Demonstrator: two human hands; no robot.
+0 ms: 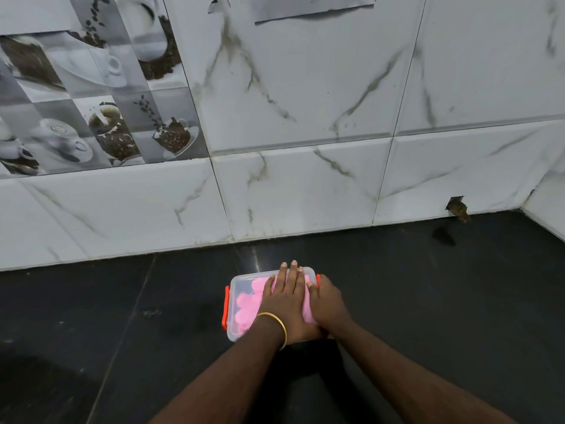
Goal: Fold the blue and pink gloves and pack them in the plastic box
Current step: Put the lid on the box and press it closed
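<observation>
The black stone countertop [428,301] carries the clear rectangular plastic box with orange side latches [241,301] near its back edge by the wall, with the folded pink gloves [246,304] visible inside; no blue gloves show. The left hand [286,301] lies flat on the lid, fingers extended and together, while the right hand [327,301] curls over the right end, pinching at the latch there. Press the lid evenly, then likely snap each latch in turn.

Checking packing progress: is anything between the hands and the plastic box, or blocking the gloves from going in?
Nothing visible. The left hand lies flat on the plastic box, the right hand at its right orange clip. Pink glove shows inside; no blue one is visible.
</observation>
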